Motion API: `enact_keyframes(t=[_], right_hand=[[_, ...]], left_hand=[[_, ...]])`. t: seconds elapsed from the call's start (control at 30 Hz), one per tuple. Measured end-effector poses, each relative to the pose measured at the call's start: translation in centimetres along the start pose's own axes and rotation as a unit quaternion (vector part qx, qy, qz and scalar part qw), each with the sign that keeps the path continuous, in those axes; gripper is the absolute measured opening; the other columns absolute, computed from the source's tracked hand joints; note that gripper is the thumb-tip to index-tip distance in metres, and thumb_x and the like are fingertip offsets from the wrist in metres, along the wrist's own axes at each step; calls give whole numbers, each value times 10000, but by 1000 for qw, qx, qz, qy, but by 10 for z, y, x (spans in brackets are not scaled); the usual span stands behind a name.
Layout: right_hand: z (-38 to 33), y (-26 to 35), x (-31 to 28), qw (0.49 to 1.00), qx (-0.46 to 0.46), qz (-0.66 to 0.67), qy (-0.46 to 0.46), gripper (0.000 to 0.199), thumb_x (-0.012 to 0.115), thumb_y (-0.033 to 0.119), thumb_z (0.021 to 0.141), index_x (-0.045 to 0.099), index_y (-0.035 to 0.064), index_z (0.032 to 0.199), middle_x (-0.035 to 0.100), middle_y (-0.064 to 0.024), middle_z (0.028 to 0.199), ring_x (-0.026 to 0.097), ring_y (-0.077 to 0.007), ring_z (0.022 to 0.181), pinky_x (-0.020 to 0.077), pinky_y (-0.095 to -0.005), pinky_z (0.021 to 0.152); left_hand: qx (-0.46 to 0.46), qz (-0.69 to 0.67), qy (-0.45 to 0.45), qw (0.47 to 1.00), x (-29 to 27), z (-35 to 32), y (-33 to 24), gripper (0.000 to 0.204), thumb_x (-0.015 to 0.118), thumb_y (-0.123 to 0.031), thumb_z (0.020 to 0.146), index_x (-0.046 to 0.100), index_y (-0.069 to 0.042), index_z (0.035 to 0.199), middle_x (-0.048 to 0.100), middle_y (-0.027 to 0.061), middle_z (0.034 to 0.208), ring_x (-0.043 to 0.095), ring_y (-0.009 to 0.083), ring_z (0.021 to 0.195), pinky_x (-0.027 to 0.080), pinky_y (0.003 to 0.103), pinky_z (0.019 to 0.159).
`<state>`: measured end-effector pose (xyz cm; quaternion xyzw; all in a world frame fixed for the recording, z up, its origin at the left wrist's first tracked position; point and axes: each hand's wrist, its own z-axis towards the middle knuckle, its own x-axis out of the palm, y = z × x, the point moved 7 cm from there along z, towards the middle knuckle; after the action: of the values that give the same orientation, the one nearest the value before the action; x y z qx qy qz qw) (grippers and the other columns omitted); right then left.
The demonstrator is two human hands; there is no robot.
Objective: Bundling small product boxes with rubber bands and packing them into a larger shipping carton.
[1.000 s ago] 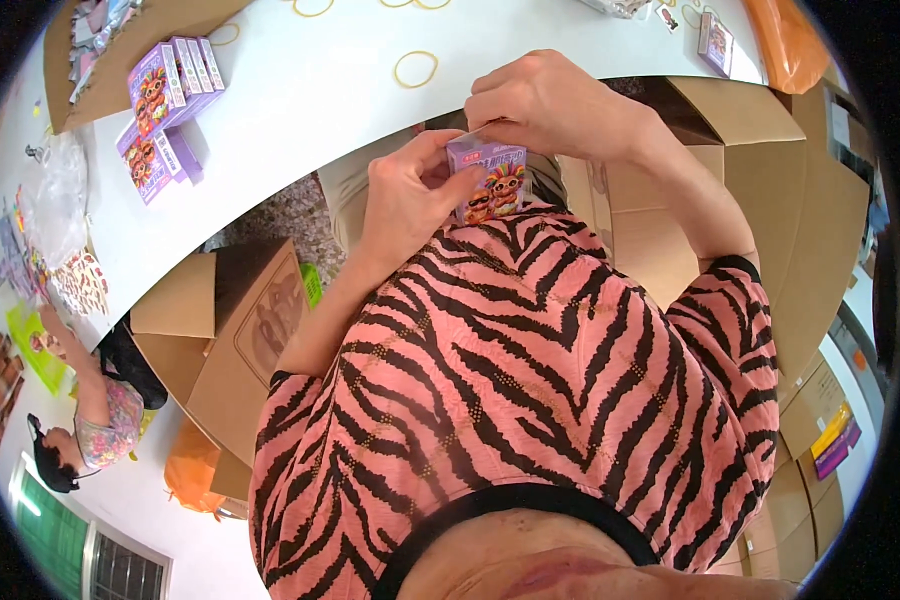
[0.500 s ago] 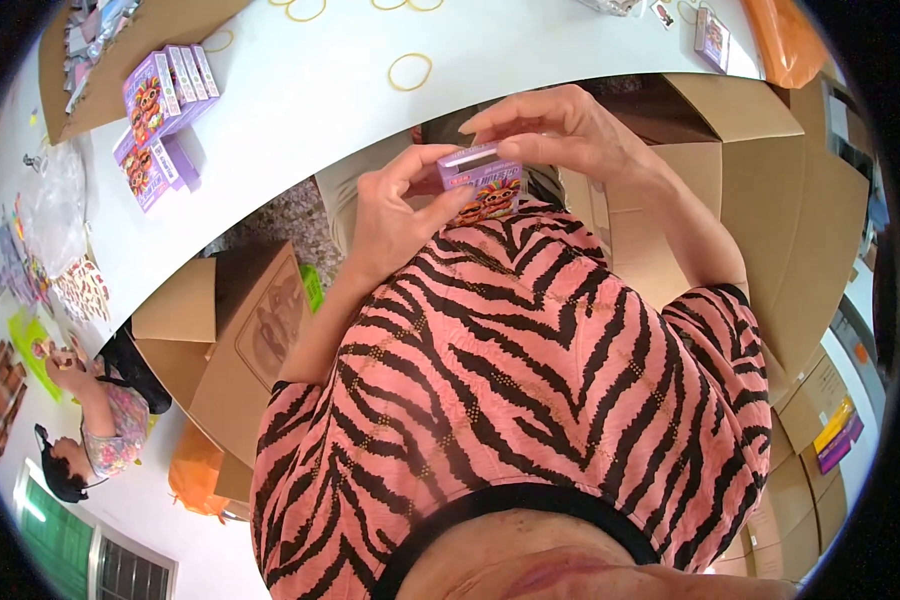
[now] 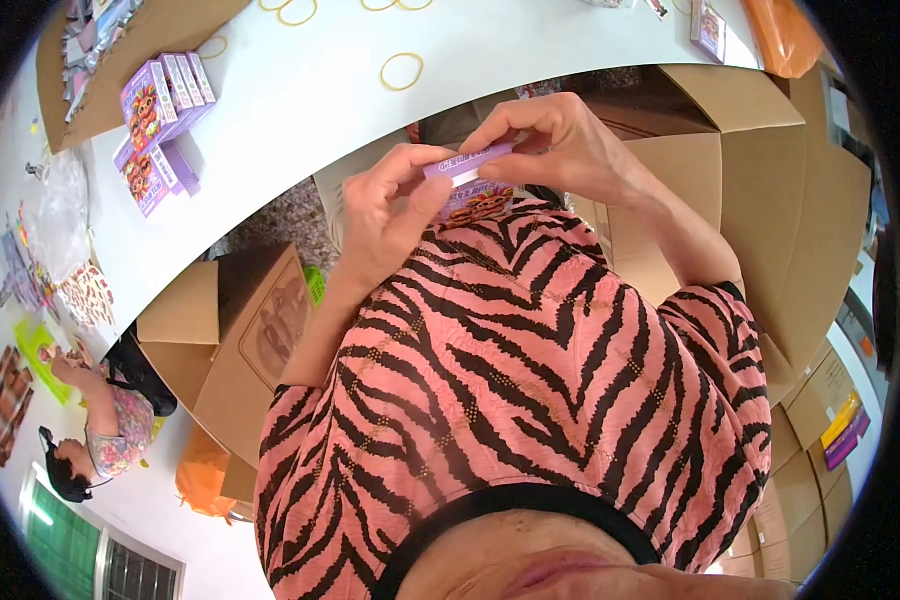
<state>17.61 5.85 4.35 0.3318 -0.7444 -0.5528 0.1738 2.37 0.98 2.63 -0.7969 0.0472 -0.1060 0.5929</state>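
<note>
Gripping the box (image 3: 478, 202) between left fingers (image 3: 432, 200) and thumb, just off the counter's (image 3: 300, 110) near edge, right before the striped shirt (image 3: 510, 340). Pinching its purple flap (image 3: 467, 160) toward the right end, with right fingers (image 3: 500, 120) bent and closed on it. Facing a band (image 3: 400, 89) near that edge, more boxes (image 3: 148, 108) beside a carton (image 3: 160, 25) at its left, and another box (image 3: 708, 34) by an orange bag (image 3: 785, 40) at its right.
</note>
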Motion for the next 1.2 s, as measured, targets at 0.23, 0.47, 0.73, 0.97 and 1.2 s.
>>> enact_keyframes(t=[0.23, 0.47, 0.73, 0.97, 1.2], right_hand=[[1, -2, 1, 1000, 28, 3, -9, 117, 681, 54, 810, 682, 22, 922, 662, -23, 808, 601, -55, 724, 486, -190, 642], [2, 1, 0, 1000, 20, 1, -9, 93, 654, 60, 823, 674, 20, 905, 654, -14, 798, 582, -48, 696, 474, -195, 620], [-5, -9, 3, 999, 25, 25, -23, 158, 606, 40, 860, 666, 20, 1005, 661, -20, 875, 586, -50, 755, 485, -204, 650], [-18, -2, -3, 976, -154, -122, -92, 241, 613, 32, 854, 666, 59, 1088, 663, -101, 1022, 650, -186, 868, 529, -276, 730], [-19, 3, -6, 974, -176, -124, -69, 231, 627, 21, 837, 686, 68, 1055, 666, -125, 1013, 661, -210, 871, 541, -291, 726]], left_hand=[[80, 187, 28, 979, -1, 14, -18, 172, 635, -150, 877, 657, 15, 923, 655, 67, 749, 611, 94, 659, 469, 222, 580], [113, 242, 82, 960, -1, 25, -25, 150, 656, -138, 856, 657, 11, 873, 640, 51, 700, 549, 86, 571, 418, 246, 506], [31, 170, 75, 982, -8, 28, -12, 117, 671, -99, 835, 666, 17, 846, 658, 42, 694, 556, 63, 569, 437, 208, 515], [32, 157, 22, 987, -8, 23, -14, 87, 678, -60, 814, 665, 20, 844, 675, 75, 749, 636, 97, 649, 510, 228, 589], [278, 241, -69, 927, 2, 1, -29, 160, 734, -45, 754, 674, -1, 895, 683, 100, 849, 671, 178, 734, 533, 251, 625]])
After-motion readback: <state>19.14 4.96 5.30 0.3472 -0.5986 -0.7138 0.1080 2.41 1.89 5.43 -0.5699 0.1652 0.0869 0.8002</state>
